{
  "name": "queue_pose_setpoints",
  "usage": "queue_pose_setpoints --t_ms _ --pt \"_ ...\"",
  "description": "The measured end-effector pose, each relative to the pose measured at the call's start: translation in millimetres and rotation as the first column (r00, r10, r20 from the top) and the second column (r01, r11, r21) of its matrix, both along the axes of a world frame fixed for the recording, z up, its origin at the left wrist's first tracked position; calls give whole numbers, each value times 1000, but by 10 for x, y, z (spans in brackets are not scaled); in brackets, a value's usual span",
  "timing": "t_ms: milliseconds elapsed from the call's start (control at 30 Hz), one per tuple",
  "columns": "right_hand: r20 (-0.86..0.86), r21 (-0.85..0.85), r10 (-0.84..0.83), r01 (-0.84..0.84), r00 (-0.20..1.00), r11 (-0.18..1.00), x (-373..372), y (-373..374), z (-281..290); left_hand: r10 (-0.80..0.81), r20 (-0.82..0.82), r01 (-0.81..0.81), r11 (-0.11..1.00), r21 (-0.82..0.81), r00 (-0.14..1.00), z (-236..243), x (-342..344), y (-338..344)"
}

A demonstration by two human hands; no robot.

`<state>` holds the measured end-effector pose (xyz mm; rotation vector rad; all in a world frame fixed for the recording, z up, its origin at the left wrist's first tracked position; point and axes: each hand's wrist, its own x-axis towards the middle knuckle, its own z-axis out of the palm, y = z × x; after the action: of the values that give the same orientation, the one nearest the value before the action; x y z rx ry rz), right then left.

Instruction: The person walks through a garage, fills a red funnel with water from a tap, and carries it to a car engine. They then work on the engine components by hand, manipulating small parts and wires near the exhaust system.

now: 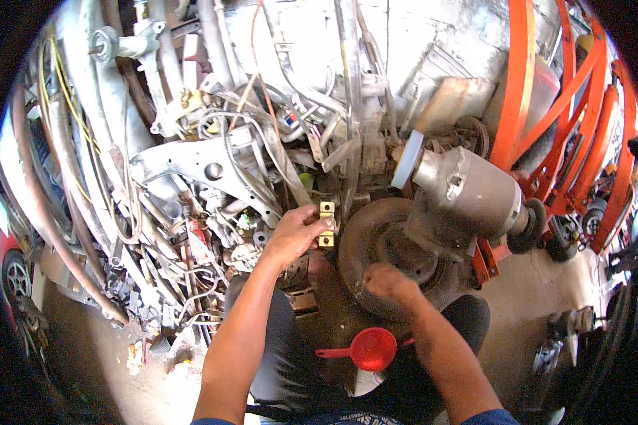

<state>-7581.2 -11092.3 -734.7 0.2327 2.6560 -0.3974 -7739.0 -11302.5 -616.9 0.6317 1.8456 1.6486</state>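
My left hand (296, 237) pinches a short brass-coloured metal block with holes (327, 224), holding it upright between thumb and fingers. My right hand (392, 285) is closed above the near edge of a round, dark metal base (361, 219); whatever it holds, if anything, is too small to make out. On that base stands a grey bench grinder (475, 191). Its pale blue grinding wheel (407, 160) sits to the right of and beyond the block, apart from it. Below my hands, between my knees, is a red plastic dipper (373, 349) with a handle pointing left.
A dense heap of metal pipes, bars and car parts, including a pale control arm (213, 170), fills the left and back. Orange metal frames (521, 85) stand at the right. A dark wheel (528, 225) projects from the grinder's right end. Loose scrap lies on the floor.
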Motion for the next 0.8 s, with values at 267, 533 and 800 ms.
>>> queue_pose_setpoints --t_ms 267,533,800 --pt "-247 -106 116 -146 962 984 8 -85 830 435 -189 -450 892 -42 880 -184 51 -433" --pt "-621 -232 -148 0 770 973 -89 9 847 380 173 -402 907 121 909 -116 344 86" --pt "-609 -423 -385 127 693 897 -101 -81 1004 193 234 -242 948 206 953 -277 364 324"
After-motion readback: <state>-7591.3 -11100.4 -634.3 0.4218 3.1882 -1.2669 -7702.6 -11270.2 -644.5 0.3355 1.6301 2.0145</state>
